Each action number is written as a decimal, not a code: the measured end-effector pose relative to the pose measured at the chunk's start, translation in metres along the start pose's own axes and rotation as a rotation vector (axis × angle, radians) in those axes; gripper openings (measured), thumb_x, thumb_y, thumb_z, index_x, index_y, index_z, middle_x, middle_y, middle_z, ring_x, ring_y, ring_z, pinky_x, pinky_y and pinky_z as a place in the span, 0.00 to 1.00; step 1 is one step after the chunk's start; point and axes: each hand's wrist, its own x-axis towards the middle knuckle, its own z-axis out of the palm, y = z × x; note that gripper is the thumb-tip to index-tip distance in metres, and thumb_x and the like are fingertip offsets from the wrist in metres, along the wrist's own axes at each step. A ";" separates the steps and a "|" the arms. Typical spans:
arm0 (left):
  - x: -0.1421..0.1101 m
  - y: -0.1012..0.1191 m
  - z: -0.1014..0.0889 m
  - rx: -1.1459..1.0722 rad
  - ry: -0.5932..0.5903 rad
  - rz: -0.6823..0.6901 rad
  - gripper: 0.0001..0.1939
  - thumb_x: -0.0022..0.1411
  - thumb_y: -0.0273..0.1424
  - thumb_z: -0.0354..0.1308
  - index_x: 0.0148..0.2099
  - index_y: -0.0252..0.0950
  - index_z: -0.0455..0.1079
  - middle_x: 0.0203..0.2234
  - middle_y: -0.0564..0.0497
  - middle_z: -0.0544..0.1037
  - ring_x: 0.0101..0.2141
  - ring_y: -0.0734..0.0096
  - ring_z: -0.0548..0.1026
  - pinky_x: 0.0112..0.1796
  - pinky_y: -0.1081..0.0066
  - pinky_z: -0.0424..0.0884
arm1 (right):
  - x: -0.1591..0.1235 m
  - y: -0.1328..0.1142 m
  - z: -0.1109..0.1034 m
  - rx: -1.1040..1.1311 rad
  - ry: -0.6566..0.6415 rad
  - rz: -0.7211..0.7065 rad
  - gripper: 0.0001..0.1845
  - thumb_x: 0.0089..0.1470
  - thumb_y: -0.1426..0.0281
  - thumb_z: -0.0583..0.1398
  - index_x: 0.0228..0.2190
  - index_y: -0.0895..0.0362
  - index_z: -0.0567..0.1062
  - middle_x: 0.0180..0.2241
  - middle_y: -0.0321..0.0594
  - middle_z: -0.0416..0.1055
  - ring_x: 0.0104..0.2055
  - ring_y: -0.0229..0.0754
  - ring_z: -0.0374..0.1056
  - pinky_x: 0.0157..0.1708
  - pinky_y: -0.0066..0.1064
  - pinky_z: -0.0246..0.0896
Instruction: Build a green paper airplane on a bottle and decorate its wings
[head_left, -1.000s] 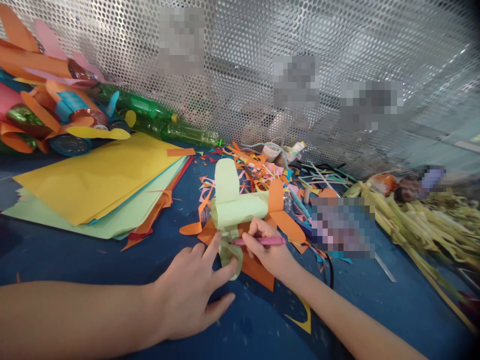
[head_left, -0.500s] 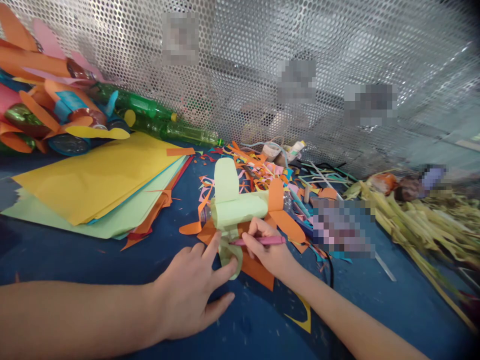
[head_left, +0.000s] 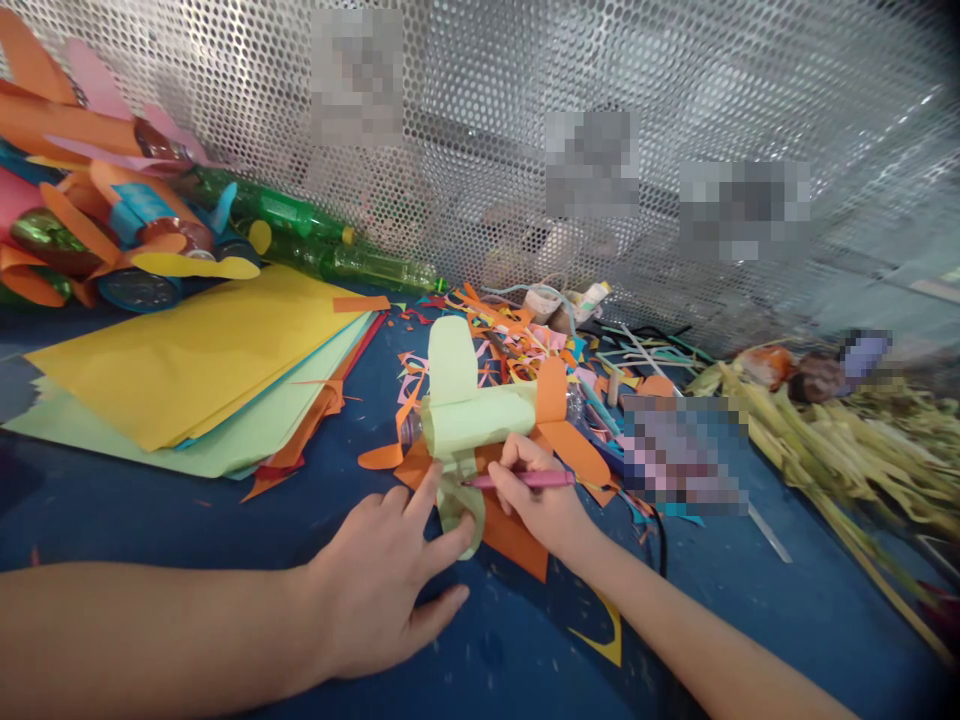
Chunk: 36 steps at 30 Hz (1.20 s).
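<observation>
A toy plane (head_left: 484,418), made from a plastic bottle wrapped in pale green paper, lies on the blue table. Its far pale green wing (head_left: 453,360) points away from me, and orange paper tail fins (head_left: 576,455) stand at its right end. An orange propeller (head_left: 382,457) is at the left end. The near wing (head_left: 459,500) lies toward me, with the fingertips of my left hand (head_left: 394,575) resting on it, fingers spread. My right hand (head_left: 536,500) pinches a pink marker (head_left: 529,480), its tip at the near wing. Orange paper (head_left: 514,535) lies beneath.
Coloured paper sheets (head_left: 195,360) are stacked at left, below finished bottle planes (head_left: 142,215) and green bottles (head_left: 322,235). Paper scraps (head_left: 517,335) spread behind the plane. Dry husks (head_left: 825,440) lie at right. A perforated metal screen (head_left: 480,120) rises behind the table.
My right hand and the pink marker have shifted slightly to the right over the near wing. My left hand and the plane stay in place.
</observation>
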 end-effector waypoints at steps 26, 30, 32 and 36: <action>-0.001 0.001 0.000 0.006 -0.001 -0.001 0.22 0.63 0.43 0.44 0.58 0.46 0.57 0.55 0.35 0.61 0.36 0.52 0.73 0.32 0.54 0.71 | 0.001 0.000 0.000 -0.002 0.003 0.006 0.13 0.56 0.69 0.54 0.22 0.53 0.57 0.13 0.27 0.59 0.16 0.33 0.54 0.19 0.25 0.49; 0.000 0.001 0.000 0.012 0.000 -0.005 0.22 0.63 0.43 0.44 0.59 0.47 0.56 0.56 0.35 0.61 0.36 0.52 0.73 0.32 0.54 0.71 | 0.000 -0.001 0.001 0.002 -0.003 0.005 0.13 0.56 0.69 0.54 0.22 0.54 0.58 0.13 0.26 0.59 0.16 0.32 0.54 0.19 0.25 0.50; 0.000 0.001 0.000 0.011 -0.002 -0.003 0.22 0.63 0.42 0.44 0.59 0.47 0.56 0.56 0.35 0.60 0.36 0.52 0.73 0.32 0.54 0.71 | 0.000 -0.001 0.001 0.001 0.005 0.004 0.13 0.56 0.69 0.54 0.22 0.54 0.58 0.13 0.26 0.60 0.16 0.32 0.54 0.19 0.25 0.49; 0.000 0.000 -0.001 0.009 -0.005 0.002 0.22 0.63 0.42 0.44 0.58 0.46 0.57 0.56 0.34 0.60 0.36 0.52 0.73 0.32 0.54 0.71 | 0.000 0.000 0.000 0.010 -0.023 -0.003 0.13 0.57 0.69 0.54 0.22 0.54 0.58 0.14 0.27 0.60 0.16 0.32 0.54 0.19 0.25 0.50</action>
